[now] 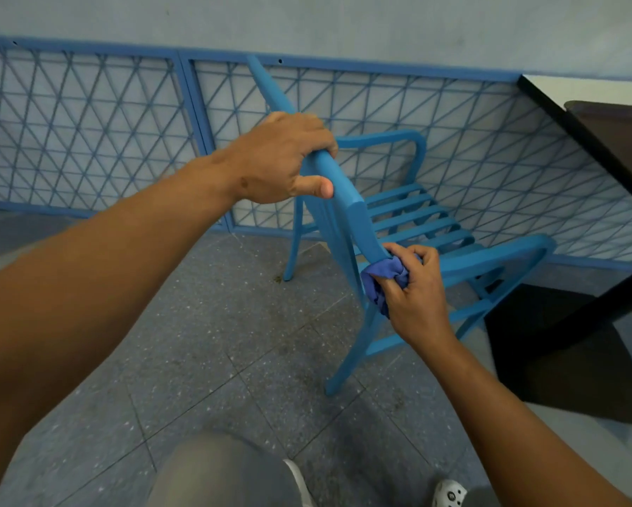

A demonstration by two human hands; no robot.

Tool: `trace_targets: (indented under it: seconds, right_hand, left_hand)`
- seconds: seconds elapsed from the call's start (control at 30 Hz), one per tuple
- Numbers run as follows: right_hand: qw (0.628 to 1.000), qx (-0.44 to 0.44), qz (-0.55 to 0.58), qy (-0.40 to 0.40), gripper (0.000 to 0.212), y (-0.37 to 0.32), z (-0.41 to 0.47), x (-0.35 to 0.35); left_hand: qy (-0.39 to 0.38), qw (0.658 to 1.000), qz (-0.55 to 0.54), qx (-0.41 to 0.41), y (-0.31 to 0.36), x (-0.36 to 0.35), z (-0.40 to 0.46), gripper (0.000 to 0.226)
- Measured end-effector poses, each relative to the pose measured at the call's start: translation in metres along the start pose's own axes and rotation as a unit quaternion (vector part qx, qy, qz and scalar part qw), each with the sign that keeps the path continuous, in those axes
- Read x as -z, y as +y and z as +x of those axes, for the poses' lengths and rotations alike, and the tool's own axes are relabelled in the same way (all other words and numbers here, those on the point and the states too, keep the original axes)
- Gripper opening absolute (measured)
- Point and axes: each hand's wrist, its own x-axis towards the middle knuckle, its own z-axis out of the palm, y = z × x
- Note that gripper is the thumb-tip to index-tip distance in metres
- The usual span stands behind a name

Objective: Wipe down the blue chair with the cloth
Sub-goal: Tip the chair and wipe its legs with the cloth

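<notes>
Head view, only one. Blue chair [409, 214] centre frame, slatted seat, smooth painted curved arms, standing on speckled grey floor tiles [234, 342]. Left hand [281, 159], upper centre, fingers curled over the top rail, likely steadying it. Right hand [413, 287], centre right, grips the bunched purple cloth [384, 276] around the rail's near end. Soft, wrinkled fabric. Blue lattice fence [106, 122] behind.

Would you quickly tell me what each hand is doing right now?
Left hand: grips the blue chair by its top rail.
Right hand: holds the bunched cloth against the chair's backrest edge.
</notes>
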Motion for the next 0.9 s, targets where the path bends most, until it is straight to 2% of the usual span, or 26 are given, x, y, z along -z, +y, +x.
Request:
trace_targets:
  seconds: [0.17,0.27,0.37,0.47,0.57,0.77,0.83,0.9]
  right_hand:
    - [1.0,-0.002,0.026,0.014,0.034,-0.014,-0.023,0.016]
    - [0.997,0.043,0.063,0.028,0.03,-0.046,-0.028,0.023]
    - [0.995,0.076,0.056,0.021,0.033,-0.086,-0.016,0.03]
    - [0.993,0.092,0.051,0.05,0.037,-0.112,0.001,0.035]
    - [0.99,0.115,0.062,0.053,0.032,-0.117,0.007,0.036]
    - [0.989,0.143,0.005,-0.038,0.042,-0.113,0.004,0.056]
    - [0.987,0.143,-0.061,-0.042,0.039,-0.131,0.011,0.062]
    - [0.974,0.129,-0.178,-0.05,0.029,-0.153,0.024,0.06]
  left_hand:
    - [0.034,0.999,-0.011,0.022,0.024,-0.007,-0.017,0.084]
    - [0.057,0.997,-0.029,0.043,0.036,-0.012,-0.022,0.088]
    - [0.073,0.994,-0.074,0.044,0.041,-0.016,-0.028,0.075]
    - [0.093,0.98,-0.169,0.056,0.039,-0.017,-0.032,0.061]
    - [0.081,0.979,-0.172,0.068,0.03,-0.018,-0.032,0.057]
    - [0.055,0.984,-0.129,0.109,-0.005,-0.013,-0.031,0.073]
    - [0.046,0.985,-0.117,0.119,-0.017,-0.011,-0.027,0.076]
    - [0.035,0.985,-0.115,0.122,-0.025,-0.01,-0.023,0.075]
